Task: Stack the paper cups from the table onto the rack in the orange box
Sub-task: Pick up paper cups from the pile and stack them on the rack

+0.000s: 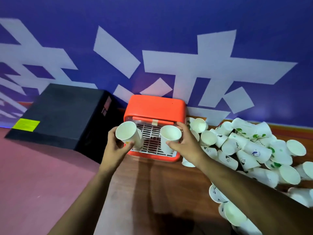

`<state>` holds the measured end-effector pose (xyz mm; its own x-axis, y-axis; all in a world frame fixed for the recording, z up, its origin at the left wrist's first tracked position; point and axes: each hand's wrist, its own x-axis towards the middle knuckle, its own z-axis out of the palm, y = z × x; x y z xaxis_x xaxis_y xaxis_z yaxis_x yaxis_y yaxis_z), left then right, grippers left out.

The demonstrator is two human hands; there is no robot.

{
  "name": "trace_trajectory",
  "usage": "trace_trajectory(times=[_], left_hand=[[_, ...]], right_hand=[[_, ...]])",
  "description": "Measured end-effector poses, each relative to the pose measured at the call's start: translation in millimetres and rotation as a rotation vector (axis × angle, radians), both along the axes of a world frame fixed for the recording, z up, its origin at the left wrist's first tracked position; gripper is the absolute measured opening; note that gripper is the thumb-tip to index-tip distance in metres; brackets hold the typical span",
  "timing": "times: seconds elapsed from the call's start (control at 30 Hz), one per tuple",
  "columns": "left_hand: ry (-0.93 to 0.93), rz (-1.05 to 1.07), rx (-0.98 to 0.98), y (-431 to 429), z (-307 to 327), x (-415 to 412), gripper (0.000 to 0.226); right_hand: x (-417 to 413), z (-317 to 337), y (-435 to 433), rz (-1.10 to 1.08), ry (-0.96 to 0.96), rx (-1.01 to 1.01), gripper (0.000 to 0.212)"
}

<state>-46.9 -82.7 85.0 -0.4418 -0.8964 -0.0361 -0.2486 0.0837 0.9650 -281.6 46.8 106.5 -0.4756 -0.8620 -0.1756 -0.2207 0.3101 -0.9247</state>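
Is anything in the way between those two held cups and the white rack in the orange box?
Nothing visible. The left hand holds the left cup and the right hand the right cup just before the open orange box; the white rack shows bare between them.

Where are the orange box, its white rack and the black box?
orange box [155, 106], head view, on its top face.
white rack [150, 130], head view, on its slotted middle.
black box [64, 114], head view, on its flat top.
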Motion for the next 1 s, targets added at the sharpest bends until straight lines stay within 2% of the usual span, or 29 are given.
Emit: trace_trajectory(times=[0.07,0.23,0.43,0.53,0.6,0.77,0.87,1.0], left_hand=[[-0.007,0.0,-0.007,-12.7,-4.5,2.8,0.072],[-0.025,-0.095,-0.039,-35.3,-23.8,0.4,0.074],[-0.173,-0.16,-0.143,-51.0,-46.0,-1.9,0.075],[-0.295,-0.261,-0.086,-61.1,-65.6,5.3,0.093],[-0.25,-0.365,-0.013,-68.2,-73.4,12.0,0.097],[-0.004,-0.339,0.252,-68.9,-61.2,24.5,0.074],[0.005,-0.345,0.222,-71.9,-60.0,23.8,0.061],[-0.091,-0.328,0.161,-74.8,-66.6,15.4,0.042]], right_hand=[[13.1,-0.2,-11.5,-0.03,0.031,-0.003,0.063],[35.0,-6.4,-31.0,-0.105,0.105,0.02,0.062],[49.4,-13.5,-42.0,-0.142,0.09,-0.02,0.061],[56.2,-14.8,-49.5,-0.148,0.056,-0.029,0.059],[61.6,-14.3,-56.7,-0.138,0.045,-0.05,0.061],[82.2,-10.4,-79.8,-0.119,0.013,-0.127,0.059],[85.6,-3.9,-87.4,-0.135,0.114,-0.167,0.062],[81.4,-6.6,-89.1,-0.144,0.185,-0.145,0.066]])
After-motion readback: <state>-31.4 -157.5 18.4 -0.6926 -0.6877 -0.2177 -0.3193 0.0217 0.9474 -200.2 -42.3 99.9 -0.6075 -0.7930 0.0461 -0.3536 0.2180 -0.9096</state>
